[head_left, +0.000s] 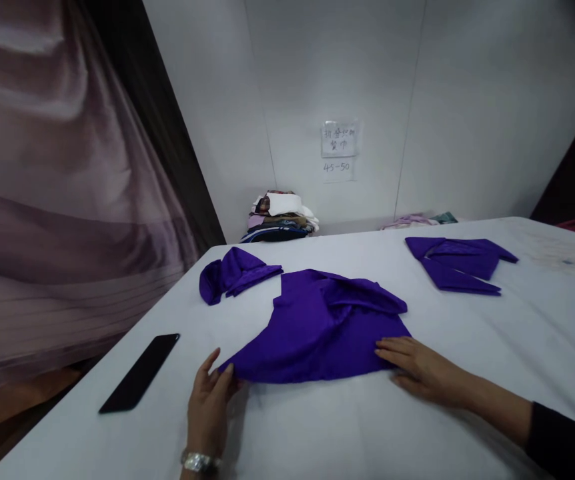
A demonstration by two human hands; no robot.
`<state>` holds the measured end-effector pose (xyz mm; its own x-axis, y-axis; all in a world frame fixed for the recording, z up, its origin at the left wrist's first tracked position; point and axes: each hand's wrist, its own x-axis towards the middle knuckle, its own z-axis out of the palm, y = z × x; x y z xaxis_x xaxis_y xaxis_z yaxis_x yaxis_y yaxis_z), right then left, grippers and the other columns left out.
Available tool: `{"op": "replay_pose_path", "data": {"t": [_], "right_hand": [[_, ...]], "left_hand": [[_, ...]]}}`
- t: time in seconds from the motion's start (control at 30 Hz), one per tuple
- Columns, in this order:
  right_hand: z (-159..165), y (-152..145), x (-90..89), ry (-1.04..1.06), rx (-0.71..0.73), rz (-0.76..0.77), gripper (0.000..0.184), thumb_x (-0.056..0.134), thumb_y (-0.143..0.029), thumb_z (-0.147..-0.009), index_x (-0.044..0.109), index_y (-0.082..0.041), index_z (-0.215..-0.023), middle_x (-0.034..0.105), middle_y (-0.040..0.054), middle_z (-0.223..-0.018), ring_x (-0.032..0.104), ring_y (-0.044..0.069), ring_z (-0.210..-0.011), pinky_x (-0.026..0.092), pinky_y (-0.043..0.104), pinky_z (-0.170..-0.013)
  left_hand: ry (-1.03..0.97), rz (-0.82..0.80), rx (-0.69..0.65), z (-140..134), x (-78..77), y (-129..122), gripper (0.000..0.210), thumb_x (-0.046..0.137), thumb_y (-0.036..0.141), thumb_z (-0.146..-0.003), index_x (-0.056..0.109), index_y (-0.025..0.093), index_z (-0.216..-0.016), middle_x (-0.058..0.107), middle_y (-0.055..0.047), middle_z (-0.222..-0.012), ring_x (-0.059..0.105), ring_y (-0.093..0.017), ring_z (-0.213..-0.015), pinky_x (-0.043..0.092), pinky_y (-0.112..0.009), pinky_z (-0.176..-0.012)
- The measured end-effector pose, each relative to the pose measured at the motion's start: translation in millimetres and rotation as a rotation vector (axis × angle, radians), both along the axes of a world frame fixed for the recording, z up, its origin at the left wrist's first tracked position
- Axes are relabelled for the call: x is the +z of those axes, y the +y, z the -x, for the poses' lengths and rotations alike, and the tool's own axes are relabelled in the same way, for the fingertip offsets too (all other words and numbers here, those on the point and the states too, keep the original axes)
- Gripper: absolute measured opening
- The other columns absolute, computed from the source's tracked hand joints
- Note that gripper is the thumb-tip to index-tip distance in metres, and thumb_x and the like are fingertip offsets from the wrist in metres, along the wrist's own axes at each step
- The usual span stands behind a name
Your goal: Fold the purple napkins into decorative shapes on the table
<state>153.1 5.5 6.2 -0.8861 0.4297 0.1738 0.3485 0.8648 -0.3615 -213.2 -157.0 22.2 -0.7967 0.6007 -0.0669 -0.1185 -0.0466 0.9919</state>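
Currently my left hand [211, 400] pinches the crumpled purple satin cloth [317, 327] at seven o'clock, my right hand [417, 370] lies flat at four; edges best kept taut.

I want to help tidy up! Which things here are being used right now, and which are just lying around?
In use:
- left hand, pinching the cloth's left corner
- right hand, flat on its right edge
- large purple satin cloth

Lying about:
- small folded purple cloth
- flat folded purple cloth
- black phone
- stack of folded clothes
- paper sign on the wall
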Motion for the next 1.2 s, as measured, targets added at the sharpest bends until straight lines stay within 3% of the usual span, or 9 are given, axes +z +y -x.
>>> {"op": "replay_pose_path", "data": {"t": [0.07, 0.17, 0.27, 0.43, 0.6, 0.83, 1.0, 1.1, 1.2], "right_hand": [[-9, 7, -10.5, 0.004, -0.062, -0.085, 0.042, 0.046, -0.023, -0.084, 0.048, -0.021, -0.126, 0.050, 0.0104, -0.126, 0.045, 0.025, -0.116, 0.038, 0.043, -0.096], [-15, 17, -18.5, 0.031, -0.071, -0.171, 0.038, 0.041, -0.017, -0.085, 0.053, -0.021, -0.121, 0.054, 0.0089, -0.123, 0.049, 0.022, -0.112, 0.041, 0.039, -0.093], [-13, 22, -17.2, 0.049, -0.034, -0.217, 0.038, 0.039, -0.013, -0.084, 0.057, -0.020, -0.116, 0.057, 0.0087, -0.118, 0.052, 0.020, -0.106, 0.044, 0.036, -0.090], [-2, 24, -7.7, 0.075, -0.023, -0.238, 0.032, 0.035, -0.009, -0.081, 0.061, -0.018, -0.099, 0.062, 0.0086, -0.104, 0.056, 0.019, -0.094, 0.046, 0.033, -0.080], [-5, 38, 15.0, 0.082, -0.185, -0.269, 0.028, 0.035, -0.002, -0.069, 0.057, -0.016, -0.078, 0.061, 0.0052, -0.076, 0.055, 0.017, -0.073, 0.044, 0.030, -0.069], [-49, 29, 73.8, 0.246, -0.285, -0.473, 0.024, 0.035, -0.005, -0.074, 0.052, -0.018, -0.083, 0.059, 0.0067, -0.081, 0.054, 0.020, -0.077, 0.042, 0.033, -0.070], [-80, 4, 67.4, 0.261, -0.280, -0.483, 0.026, 0.038, -0.007, -0.076, 0.052, -0.020, -0.094, 0.060, 0.0076, -0.092, 0.056, 0.020, -0.085, 0.044, 0.033, -0.075], [-83, 16, 54.2, 0.180, -0.338, -0.415, 0.029, 0.038, -0.008, -0.075, 0.054, -0.020, -0.095, 0.062, 0.0065, -0.092, 0.058, 0.019, -0.083, 0.044, 0.031, -0.073], [-67, 52, 56.1, 0.094, -0.418, -0.367, 0.031, 0.040, -0.006, -0.070, 0.058, -0.020, -0.091, 0.064, 0.0051, -0.089, 0.059, 0.018, -0.081, 0.044, 0.027, -0.069]], "left_hand": [[0.066, 0.034, -0.012, 1, 3.4, -1, 0.066, 0.069, 0.041, -0.060, 0.049, 0.025, -0.121, 0.064, 0.004, -0.074, 0.060, -0.012, -0.061, 0.054, -0.029, -0.062], [0.124, 0.098, -0.029, 3, 9.5, -2, 0.049, 0.068, 0.041, -0.059, 0.062, 0.020, -0.103, 0.065, 0.000, -0.084, 0.060, -0.013, -0.061, 0.054, -0.029, -0.064], [0.153, 0.094, -0.038, 4, 17.0, -2, 0.040, 0.066, 0.039, -0.060, 0.066, 0.016, -0.092, 0.066, -0.002, -0.090, 0.061, -0.014, -0.065, 0.053, -0.030, -0.068], [0.186, 0.037, -0.078, 0, 27.3, 3, 0.042, 0.062, 0.030, -0.061, 0.064, 0.017, -0.101, 0.067, -0.004, -0.093, 0.062, -0.016, -0.070, 0.054, -0.032, -0.069], [0.332, 0.045, -0.082, -7, 34.1, 10, 0.044, 0.053, 0.020, -0.062, 0.062, 0.015, -0.104, 0.067, -0.003, -0.073, 0.063, -0.018, -0.071, 0.053, -0.037, -0.072], [0.861, -0.029, 0.117, -26, 60.0, 4, 0.030, 0.056, 0.037, -0.072, 0.064, 0.022, -0.097, 0.066, -0.002, -0.090, 0.061, -0.016, -0.076, 0.051, -0.031, -0.072], [1.224, -0.205, 0.247, -36, 71.7, -5, 0.015, 0.059, 0.028, -0.073, 0.065, 0.021, -0.084, 0.061, -0.001, -0.080, 0.057, -0.013, -0.071, 0.048, -0.025, -0.064], [1.179, -0.157, 0.224, -35, 68.1, 15, 0.015, 0.060, 0.031, -0.071, 0.065, 0.019, -0.079, 0.058, -0.005, -0.095, 0.056, -0.012, -0.068, 0.047, -0.024, -0.057], [0.924, -0.043, 0.066, -31, 67.9, 60, 0.017, 0.060, 0.034, -0.067, 0.063, 0.018, -0.074, 0.062, -0.004, -0.093, 0.055, -0.010, -0.055, 0.045, -0.023, -0.048]]}}
